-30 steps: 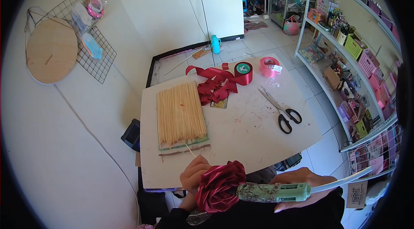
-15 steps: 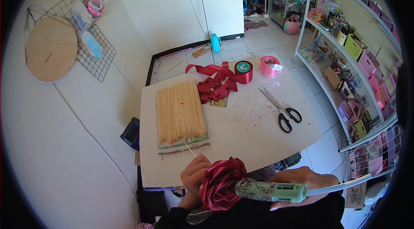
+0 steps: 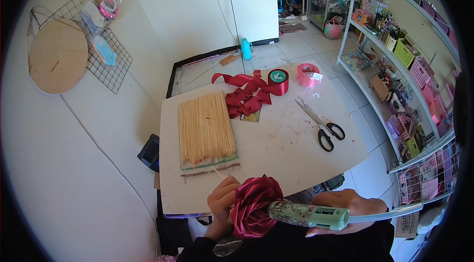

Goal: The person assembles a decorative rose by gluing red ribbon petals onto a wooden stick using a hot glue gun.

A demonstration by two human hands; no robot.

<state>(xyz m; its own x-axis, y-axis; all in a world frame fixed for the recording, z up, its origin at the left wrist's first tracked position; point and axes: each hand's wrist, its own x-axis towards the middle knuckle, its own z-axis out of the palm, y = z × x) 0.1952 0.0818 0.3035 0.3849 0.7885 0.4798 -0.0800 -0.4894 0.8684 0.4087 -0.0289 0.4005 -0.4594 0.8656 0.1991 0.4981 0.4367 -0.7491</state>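
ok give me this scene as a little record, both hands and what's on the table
left hand: holding the red rose, a thin stick jutting out
right hand: gripping the green glue gun
contact: gun's front end overlaps the rose in view, touch unclear
table: wooden sticks side by side, loose red ribbon, ribbon roll, pink tape roll, black-handled scissors

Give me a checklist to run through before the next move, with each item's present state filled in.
1. Left hand closed on the thin stick, beside the red rose: ok.
2. Right hand gripping the glue gun: ok.
3. Clear rod extending from the gun's rear: ok.
4. Gun's tip touching the petals: cannot tell; the tip is hidden.
5. Gun hot enough: cannot tell; nothing visible shows heat.
6. Scissors lying on the table, apart from both hands: ok.
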